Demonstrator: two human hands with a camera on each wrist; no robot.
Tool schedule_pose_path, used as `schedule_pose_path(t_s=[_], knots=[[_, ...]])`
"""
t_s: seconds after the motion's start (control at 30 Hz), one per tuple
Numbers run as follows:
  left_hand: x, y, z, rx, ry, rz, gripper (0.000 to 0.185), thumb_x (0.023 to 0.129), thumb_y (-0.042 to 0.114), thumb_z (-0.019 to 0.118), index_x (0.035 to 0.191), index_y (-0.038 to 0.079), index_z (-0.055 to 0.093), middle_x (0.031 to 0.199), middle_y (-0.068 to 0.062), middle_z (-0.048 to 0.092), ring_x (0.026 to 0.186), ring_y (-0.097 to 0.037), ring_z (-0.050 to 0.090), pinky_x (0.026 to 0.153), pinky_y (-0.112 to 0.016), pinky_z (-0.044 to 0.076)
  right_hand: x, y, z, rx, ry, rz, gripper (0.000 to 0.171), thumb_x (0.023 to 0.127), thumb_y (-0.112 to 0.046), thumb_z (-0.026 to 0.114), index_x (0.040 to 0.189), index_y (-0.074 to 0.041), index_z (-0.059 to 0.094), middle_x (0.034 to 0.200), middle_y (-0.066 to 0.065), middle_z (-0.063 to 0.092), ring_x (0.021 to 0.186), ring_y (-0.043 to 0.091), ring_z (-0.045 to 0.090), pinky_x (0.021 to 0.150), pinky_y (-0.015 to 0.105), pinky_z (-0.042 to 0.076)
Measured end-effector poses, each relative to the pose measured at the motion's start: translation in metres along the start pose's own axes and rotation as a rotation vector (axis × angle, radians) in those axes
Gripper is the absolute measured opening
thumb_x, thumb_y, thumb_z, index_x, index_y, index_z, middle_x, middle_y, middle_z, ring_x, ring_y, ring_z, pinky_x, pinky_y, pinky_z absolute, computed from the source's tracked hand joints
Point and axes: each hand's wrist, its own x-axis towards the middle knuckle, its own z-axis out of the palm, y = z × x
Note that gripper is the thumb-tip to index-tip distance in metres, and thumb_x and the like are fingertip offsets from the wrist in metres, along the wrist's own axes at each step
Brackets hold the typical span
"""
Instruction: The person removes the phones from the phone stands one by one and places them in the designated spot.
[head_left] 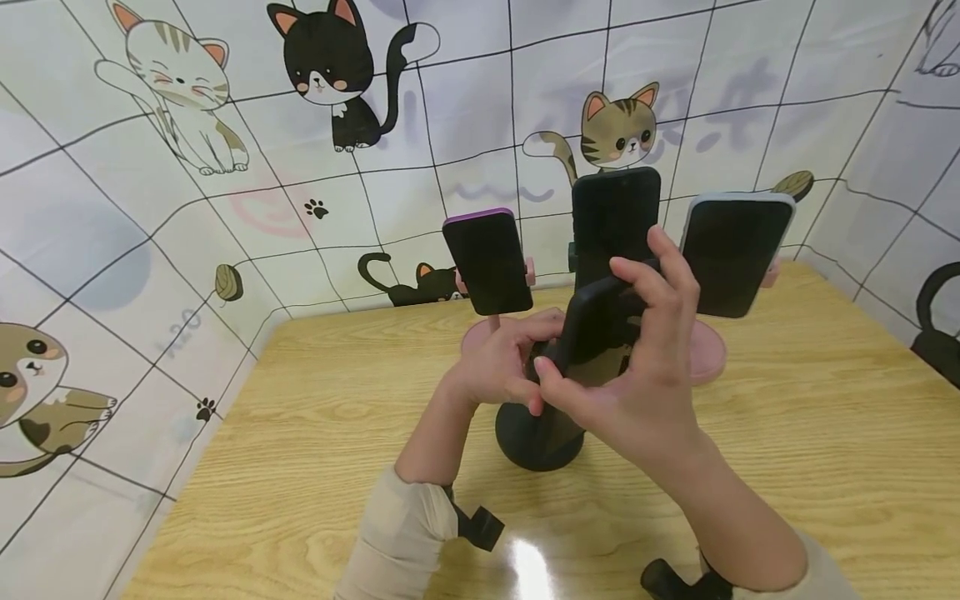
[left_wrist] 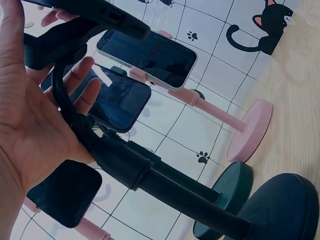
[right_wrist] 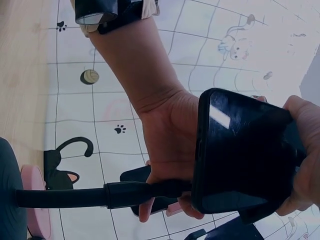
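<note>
My left hand [head_left: 506, 362] grips a black phone stand [left_wrist: 172, 187] at its upper neck, just below the holder, with thumb and fingers on either side. The stand's round base [head_left: 540, 442] rests on the wooden table. At the holder is a black smartphone [right_wrist: 245, 155], tilted, its dark screen toward me in the right wrist view. My right hand [head_left: 648, 383] holds this phone by its edges, thumb at the near lower edge and fingers at the upper one. How firmly the holder clasps the phone is hidden by the hands.
Behind stand three more phones: a purple-edged one [head_left: 487, 262] on a pink stand at left, a dark one [head_left: 615, 221] on a green stand [left_wrist: 230, 195] in the middle, and a white-edged one [head_left: 738, 254] on a pink stand at right. A cat-print cloth [head_left: 480, 108] hangs around the wooden table [head_left: 337, 433].
</note>
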Motion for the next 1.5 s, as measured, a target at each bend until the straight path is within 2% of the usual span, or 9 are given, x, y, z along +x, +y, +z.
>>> schedule_pose_path(t_s=[0.17,0.37,0.63,0.73,0.87,1.07,1.2,1.4,1.5], knots=[[-0.002,0.000,0.006,-0.018,0.075,0.030,0.089,0.070,0.066,0.057,0.111,-0.013,0.052,0.107,-0.021,0.053,0.103,-0.024,0.048,0.083,-0.036,0.044,-0.001,0.000,-0.004,0.063,-0.005,0.004,0.080,0.074,-0.052,0.063,0.119,0.008,0.035,0.142,0.016,0.020,0.121,0.029,0.033,0.083,0.019,0.043],[-0.007,0.001,0.017,0.009,0.194,0.062,0.065,0.083,0.048,0.057,0.111,-0.010,0.051,0.104,-0.021,0.053,0.098,-0.030,0.049,0.080,-0.037,0.045,-0.004,0.005,-0.005,0.192,0.029,-0.019,0.081,0.073,-0.045,0.067,0.117,0.014,0.033,0.142,0.018,0.021,0.091,0.020,0.049,0.073,0.016,0.047],[-0.010,0.008,0.029,0.134,0.317,-0.002,0.055,0.083,0.045,0.057,0.117,0.001,0.053,0.112,-0.011,0.052,0.106,-0.018,0.045,0.085,-0.032,0.043,-0.003,0.010,-0.006,0.349,0.086,-0.066,0.080,0.067,-0.037,0.075,0.113,0.014,0.033,0.138,0.022,0.024,0.092,0.021,0.050,0.071,0.018,0.048],[-0.011,0.010,0.032,0.159,0.349,-0.014,0.042,0.082,0.025,0.065,0.116,0.002,0.055,0.112,-0.010,0.051,0.106,-0.018,0.044,0.085,-0.032,0.043,-0.003,0.010,-0.007,0.358,0.100,-0.083,0.079,0.066,-0.036,0.076,0.111,0.013,0.035,0.137,0.024,0.025,0.092,0.021,0.050,0.071,0.018,0.048],[-0.011,0.011,0.034,0.217,0.367,-0.011,0.039,0.076,0.000,0.066,0.114,0.003,0.057,0.109,-0.010,0.052,0.102,-0.018,0.046,0.084,-0.030,0.044,-0.005,0.011,-0.010,0.370,0.108,-0.108,0.077,0.064,-0.034,0.078,0.111,0.013,0.036,0.137,0.025,0.024,0.093,0.022,0.049,0.061,0.015,0.042],[-0.011,0.011,0.034,0.251,0.356,0.019,0.037,0.076,0.000,0.066,0.112,0.002,0.056,0.105,-0.011,0.051,0.097,-0.019,0.048,0.080,-0.029,0.045,-0.008,0.019,-0.018,0.446,0.132,-0.142,0.076,0.056,-0.017,0.081,0.110,0.014,0.037,0.136,0.029,0.021,0.092,0.027,0.049,0.064,0.019,0.042],[-0.010,0.011,0.034,0.262,0.348,0.029,0.036,0.076,0.000,0.066,0.111,0.002,0.056,0.104,-0.012,0.050,0.096,-0.020,0.048,0.079,-0.028,0.045,-0.009,0.022,-0.027,0.409,0.135,-0.128,0.077,0.056,-0.018,0.081,0.109,0.014,0.037,0.136,0.029,0.021,0.092,0.026,0.049,0.068,0.019,0.044],[-0.011,0.012,0.032,0.280,0.345,0.036,0.034,0.077,0.000,0.065,0.110,0.001,0.056,0.105,-0.013,0.051,0.096,-0.021,0.048,0.079,-0.028,0.045,-0.010,0.023,-0.039,0.177,0.074,-0.036,0.083,0.066,-0.043,0.074,0.112,0.015,0.034,0.139,0.021,0.022,0.086,0.011,0.052,0.072,0.013,0.046],[-0.013,0.011,0.031,0.285,0.345,0.041,0.034,0.077,0.000,0.065,0.110,0.000,0.056,0.106,-0.013,0.051,0.098,-0.022,0.048,0.078,-0.029,0.045,-0.010,0.024,-0.046,0.019,0.006,0.033,0.086,0.070,-0.053,0.066,0.116,0.013,0.035,0.140,0.016,0.024,0.107,0.012,0.048,0.083,0.024,0.046]])
